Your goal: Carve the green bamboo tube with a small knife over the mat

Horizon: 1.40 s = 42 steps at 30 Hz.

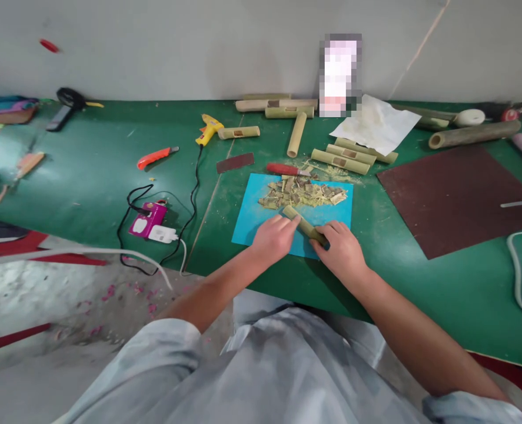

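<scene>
A short green bamboo tube (305, 226) lies at a slant over the front of a blue sheet (245, 222). My right hand (341, 250) is closed around its near right end. Curled in at the tube's left side, my left hand (275, 240) presses a digit against it; its palm side is hidden. Just beyond the tube is a heap of bamboo chips and shavings (302, 193) on the sheet. Behind the heap rests a red-handled blade tool (283, 169). A narrow brown strip (235, 163) lies to its left.
Several cut bamboo tubes (341, 161) lie behind the sheet. A brown board (459, 197) is at right, below a thick bamboo length (475, 135). Leftward are a yellow glue gun (208, 129), an orange cutter (157, 158) and a purple power box (148, 219) with cords. A blurred-out screen (340, 75) leans against the wall.
</scene>
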### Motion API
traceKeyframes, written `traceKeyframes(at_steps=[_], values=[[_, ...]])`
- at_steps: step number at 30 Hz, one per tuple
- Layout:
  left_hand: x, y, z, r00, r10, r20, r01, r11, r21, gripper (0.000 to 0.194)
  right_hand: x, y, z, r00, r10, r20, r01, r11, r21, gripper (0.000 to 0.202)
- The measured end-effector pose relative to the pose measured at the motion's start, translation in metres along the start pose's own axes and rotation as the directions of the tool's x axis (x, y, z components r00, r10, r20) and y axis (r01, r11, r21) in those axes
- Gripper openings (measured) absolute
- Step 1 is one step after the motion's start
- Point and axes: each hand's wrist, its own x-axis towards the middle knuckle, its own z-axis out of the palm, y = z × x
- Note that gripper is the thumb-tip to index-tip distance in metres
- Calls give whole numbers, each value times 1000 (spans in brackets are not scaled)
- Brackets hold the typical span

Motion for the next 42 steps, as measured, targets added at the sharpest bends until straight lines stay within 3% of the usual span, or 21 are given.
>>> traceKeyframes(at_steps=[8,12,17,21,25,29,33,37,42], values=[[2,-2,1,1000,2,6,-2,1000,-10,40,0,-1,-1,1000,-9,3,9,1000,3,16],[1,6,4,999,-50,-15,50,999,2,42,0,-1,-1,1000,-2,0,2,1000,7,18],[1,13,6,1000,-7,3,7,1000,-17,39,0,0,-1,1000,0,1,0,1000,9,16],[0,9,5,997,-74,-35,74,997,-6,42,0,0,0,1000,2,-1,-2,1000,15,18],[-3,12,5,1000,17,6,-16,999,-44,39,0,1,1,1000,0,-3,0,1000,22,15],[-3,11,7,999,-30,-25,30,999,-23,44,0,1,2,1000,3,-15,-3,1000,24,17],[-4,12,9,999,51,-15,-52,997,-55,42,0,1,3,1000,-6,-12,6,1000,22,15],[-4,14,9,1000,2,-31,-3,999,-40,44,1,1,3,1000,2,-19,-1,1000,20,16],[-1,12,8,999,49,12,-48,996,-71,44,0,1,2,1000,3,-16,-2,1000,18,16]])
